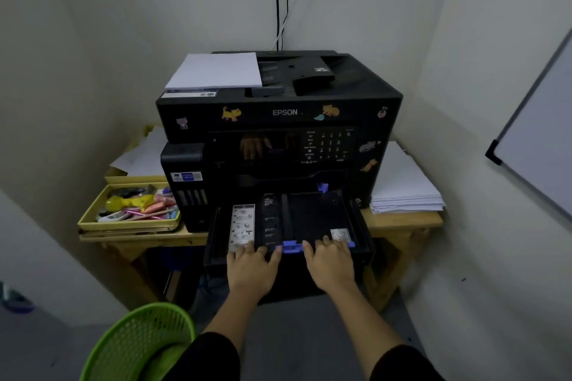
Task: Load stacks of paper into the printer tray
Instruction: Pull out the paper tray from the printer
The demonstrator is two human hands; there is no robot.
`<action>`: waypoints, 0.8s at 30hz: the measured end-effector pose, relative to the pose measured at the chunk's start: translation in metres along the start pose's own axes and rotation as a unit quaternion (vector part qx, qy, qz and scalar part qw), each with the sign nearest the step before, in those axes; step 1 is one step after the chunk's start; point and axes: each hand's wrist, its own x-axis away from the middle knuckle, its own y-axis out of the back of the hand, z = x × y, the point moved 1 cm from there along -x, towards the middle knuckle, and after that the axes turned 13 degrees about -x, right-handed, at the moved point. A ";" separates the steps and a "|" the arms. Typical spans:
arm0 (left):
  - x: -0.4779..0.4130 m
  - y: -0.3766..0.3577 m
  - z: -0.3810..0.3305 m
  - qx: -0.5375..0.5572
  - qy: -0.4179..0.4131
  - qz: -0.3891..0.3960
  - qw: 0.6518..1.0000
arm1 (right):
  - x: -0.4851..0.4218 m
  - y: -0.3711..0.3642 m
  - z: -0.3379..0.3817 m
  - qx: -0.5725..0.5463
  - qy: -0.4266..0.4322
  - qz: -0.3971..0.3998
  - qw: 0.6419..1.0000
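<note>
Wooden table [402, 221] in room corner holds black printer [278, 120]. Tray [318, 216] pulled out at front, no paper in it. Left hand [252, 269] & right hand [329, 263] rest on tray's front edge by blue guide [291, 247], fingers spread, gripping nothing. Paper stack [216, 71] atop printer; more paper [402, 185] just right of printer.

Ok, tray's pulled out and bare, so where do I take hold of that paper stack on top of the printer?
Take the paper stack by its near long edge, from the front. That edge sits at the front lip of the printer, with nothing in the way. A thumb on top and fingers beneath should keep the sheets together. Both the left hand and right hand are at the tray, so either one probably must let go first.
</note>
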 end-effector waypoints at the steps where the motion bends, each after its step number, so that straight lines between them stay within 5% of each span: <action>1: 0.003 0.001 0.001 0.005 -0.006 0.007 1.000 | 0.003 0.001 0.000 -0.006 -0.006 0.000 1.000; 10: 0.043 -0.024 0.006 -0.044 -0.034 -0.025 0.998 | 0.050 -0.009 0.002 -0.003 -0.075 -0.018 0.997; 24: 0.040 0.009 -0.002 0.045 0.001 -0.030 0.999 | 0.037 0.007 0.005 -0.099 -0.091 -0.056 0.989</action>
